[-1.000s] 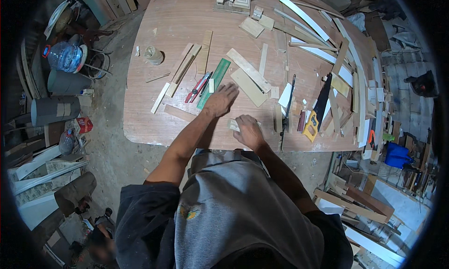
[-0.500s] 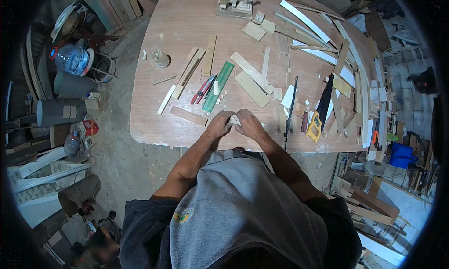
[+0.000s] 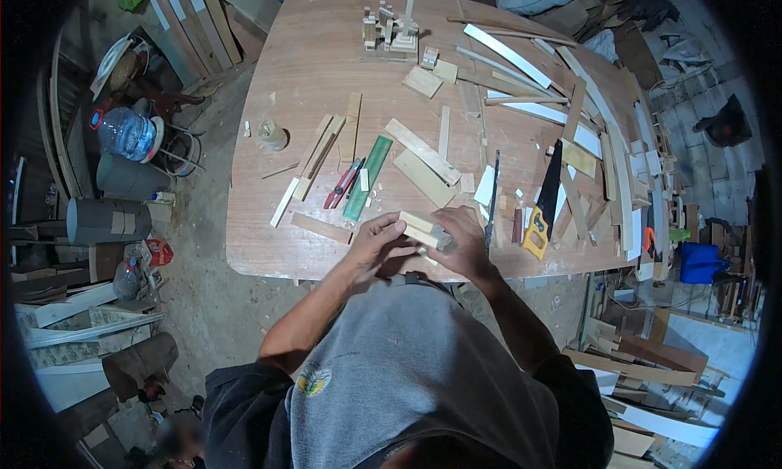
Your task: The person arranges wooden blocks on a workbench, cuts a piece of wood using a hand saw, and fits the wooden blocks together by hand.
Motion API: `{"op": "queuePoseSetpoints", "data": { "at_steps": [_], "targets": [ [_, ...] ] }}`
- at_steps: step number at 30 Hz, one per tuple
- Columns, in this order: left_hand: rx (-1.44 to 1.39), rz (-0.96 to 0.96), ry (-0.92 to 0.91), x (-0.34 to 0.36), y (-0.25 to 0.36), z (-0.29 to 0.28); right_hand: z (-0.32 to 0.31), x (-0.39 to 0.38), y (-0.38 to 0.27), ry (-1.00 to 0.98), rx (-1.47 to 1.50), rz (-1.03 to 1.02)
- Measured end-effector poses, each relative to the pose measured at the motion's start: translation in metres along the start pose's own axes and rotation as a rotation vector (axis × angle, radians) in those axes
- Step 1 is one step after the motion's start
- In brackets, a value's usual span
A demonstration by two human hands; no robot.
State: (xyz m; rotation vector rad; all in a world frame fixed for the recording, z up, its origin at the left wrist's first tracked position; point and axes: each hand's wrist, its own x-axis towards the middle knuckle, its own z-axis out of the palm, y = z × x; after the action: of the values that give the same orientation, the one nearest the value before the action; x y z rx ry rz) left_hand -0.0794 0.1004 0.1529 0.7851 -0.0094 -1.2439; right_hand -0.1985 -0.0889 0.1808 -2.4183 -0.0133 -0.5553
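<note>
A small pale wooden block [image 3: 419,225], seemingly made of strips set side by side, is held between my two hands near the front edge of the table. My left hand [image 3: 376,239] grips its left end, thumb on top. My right hand [image 3: 463,242] closes round the right end, where a greyish patch shows that I cannot make out. Just beyond them lie a green ruler-like strip [image 3: 368,178], a red-and-black hand tool [image 3: 342,184] and a flat wooden board [image 3: 423,178]. My fingers partly hide the block's ends.
A yellow-handled saw [image 3: 535,231] and a thin dark blade [image 3: 494,193] lie to the right. A glass jar [image 3: 273,135] stands at the left. A small wooden model [image 3: 399,34] is at the back. Long strips [image 3: 511,57] crowd the right side of the table [image 3: 318,70].
My hands, close together over a wooden piece near the table's edge before, have come up and apart somewhat, so the block now shows between them. The whole view has shifted slightly.
</note>
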Motion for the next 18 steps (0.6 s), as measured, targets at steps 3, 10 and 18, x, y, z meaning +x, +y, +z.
{"op": "queuePoseSetpoints", "data": {
  "at_steps": [3, 10, 18],
  "targets": [
    [-0.108, 0.071, 0.066, -0.013, 0.006, 0.04, -0.011, 0.005, -0.013, 0.121, -0.087, -0.113],
    [-0.2, 0.137, 0.047, -0.016, 0.003, 0.079, -0.018, -0.002, -0.014, 0.354, -0.087, -0.219],
    [-0.172, 0.335, 0.04, -0.015, -0.008, 0.096, -0.023, -0.001, -0.017, 0.399, -0.077, -0.252]
  ]
}}
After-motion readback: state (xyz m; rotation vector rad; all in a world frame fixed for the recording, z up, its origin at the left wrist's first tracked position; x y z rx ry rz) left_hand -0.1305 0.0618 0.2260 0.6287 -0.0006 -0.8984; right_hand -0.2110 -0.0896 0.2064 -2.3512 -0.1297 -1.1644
